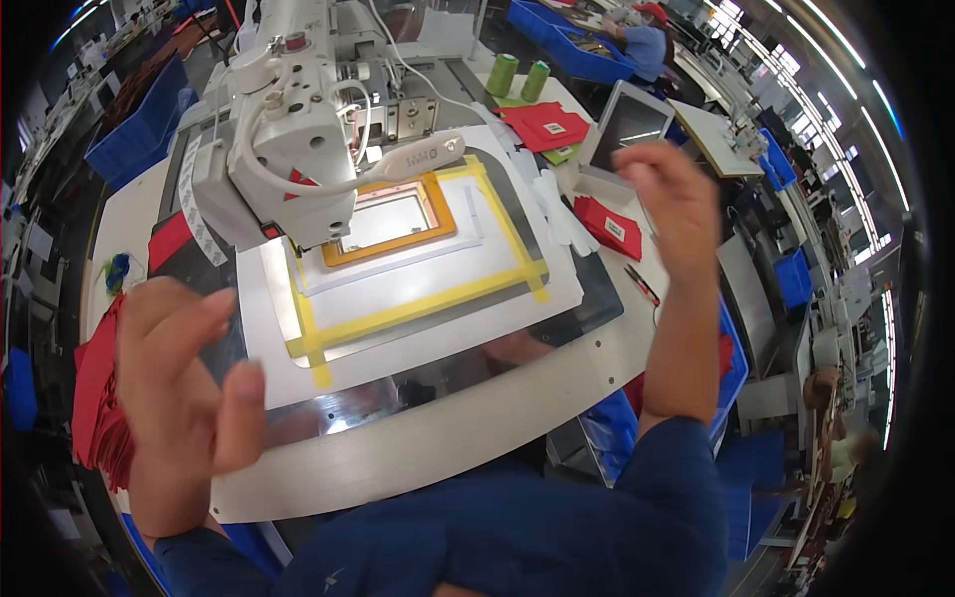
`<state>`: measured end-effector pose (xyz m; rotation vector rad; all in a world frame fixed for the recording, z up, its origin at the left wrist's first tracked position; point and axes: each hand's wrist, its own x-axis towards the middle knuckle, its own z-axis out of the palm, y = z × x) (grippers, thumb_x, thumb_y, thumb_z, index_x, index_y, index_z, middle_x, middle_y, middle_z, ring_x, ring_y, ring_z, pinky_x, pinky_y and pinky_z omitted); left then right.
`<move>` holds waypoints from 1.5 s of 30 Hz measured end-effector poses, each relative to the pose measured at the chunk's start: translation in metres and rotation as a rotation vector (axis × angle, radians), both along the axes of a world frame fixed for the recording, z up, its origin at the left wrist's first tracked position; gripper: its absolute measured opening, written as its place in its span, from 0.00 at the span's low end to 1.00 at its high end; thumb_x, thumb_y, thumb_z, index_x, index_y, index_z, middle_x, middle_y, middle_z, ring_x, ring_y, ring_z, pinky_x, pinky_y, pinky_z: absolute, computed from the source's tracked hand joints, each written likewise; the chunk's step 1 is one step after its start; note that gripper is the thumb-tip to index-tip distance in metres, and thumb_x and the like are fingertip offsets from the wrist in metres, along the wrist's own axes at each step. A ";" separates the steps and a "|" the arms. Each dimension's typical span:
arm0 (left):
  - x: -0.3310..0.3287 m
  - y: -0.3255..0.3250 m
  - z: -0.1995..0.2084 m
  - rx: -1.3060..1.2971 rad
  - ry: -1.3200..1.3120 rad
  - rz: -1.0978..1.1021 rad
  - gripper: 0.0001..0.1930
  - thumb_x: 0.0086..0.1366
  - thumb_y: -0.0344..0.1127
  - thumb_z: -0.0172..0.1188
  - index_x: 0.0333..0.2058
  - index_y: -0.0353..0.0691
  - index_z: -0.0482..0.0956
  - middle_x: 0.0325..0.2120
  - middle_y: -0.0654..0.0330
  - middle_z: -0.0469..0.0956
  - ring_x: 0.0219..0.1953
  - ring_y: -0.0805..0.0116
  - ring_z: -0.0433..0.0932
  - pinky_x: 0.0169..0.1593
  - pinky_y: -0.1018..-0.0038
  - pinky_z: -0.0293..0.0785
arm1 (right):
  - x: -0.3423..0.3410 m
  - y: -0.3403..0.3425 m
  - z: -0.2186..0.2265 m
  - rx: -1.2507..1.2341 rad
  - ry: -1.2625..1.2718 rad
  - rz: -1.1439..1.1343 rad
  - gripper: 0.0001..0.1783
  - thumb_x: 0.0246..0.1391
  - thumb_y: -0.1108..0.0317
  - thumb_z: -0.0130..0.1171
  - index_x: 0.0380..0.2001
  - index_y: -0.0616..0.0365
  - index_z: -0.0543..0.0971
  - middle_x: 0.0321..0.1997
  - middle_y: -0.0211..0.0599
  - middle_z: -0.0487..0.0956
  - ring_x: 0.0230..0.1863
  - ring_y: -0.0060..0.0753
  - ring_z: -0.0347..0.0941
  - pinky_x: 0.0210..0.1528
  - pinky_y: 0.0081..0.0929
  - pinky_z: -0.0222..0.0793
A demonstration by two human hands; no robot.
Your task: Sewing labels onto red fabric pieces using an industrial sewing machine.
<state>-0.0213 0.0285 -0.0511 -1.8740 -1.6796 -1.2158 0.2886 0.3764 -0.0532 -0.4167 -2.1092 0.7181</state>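
My left hand (184,378) is raised over the table's left side, thumb and fingers apart, with nothing in it. A stack of red fabric pieces (95,408) lies beside it. On the right, my right hand (676,209) is lifted in front of a small screen (629,129); its fingers are loosely bent, somewhat blurred, and no object shows in them. Between the hands stands a white sewing machine (288,139). Under its head, an orange rectangular frame (438,227) rests on a white sheet (398,343) edged with yellow tape (428,300).
Labelled red pieces (607,229) and thread snips (643,286) lie on the right. More red pieces (542,126) lie behind, near green thread spools (502,75). Blue bins (139,119) stand around the table. Another person (647,45) sits at the back right.
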 end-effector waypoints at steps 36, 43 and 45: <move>0.029 0.113 -0.200 -0.391 -0.036 -0.426 0.14 0.56 0.32 0.73 0.41 0.43 0.83 0.40 0.59 0.79 0.45 0.56 0.79 0.51 0.60 0.75 | -0.040 0.080 -0.124 -0.241 -0.348 -0.398 0.13 0.65 0.63 0.72 0.40 0.64 0.88 0.30 0.27 0.84 0.33 0.16 0.76 0.38 0.22 0.71; 0.027 0.110 -0.189 -0.486 0.098 -0.477 0.20 0.55 0.35 0.71 0.47 0.39 0.83 0.40 0.60 0.78 0.46 0.60 0.79 0.53 0.62 0.75 | -0.124 -0.009 -0.082 -0.334 -0.481 0.278 0.13 0.67 0.62 0.70 0.36 0.63 0.86 0.29 0.33 0.84 0.31 0.21 0.75 0.37 0.25 0.72; 0.027 0.108 -0.182 -0.510 0.122 -0.481 0.22 0.54 0.36 0.71 0.48 0.38 0.83 0.40 0.60 0.78 0.47 0.60 0.79 0.54 0.63 0.75 | -0.137 -0.014 -0.087 -0.404 -0.499 0.383 0.14 0.67 0.61 0.71 0.35 0.63 0.86 0.28 0.33 0.83 0.30 0.21 0.75 0.36 0.25 0.72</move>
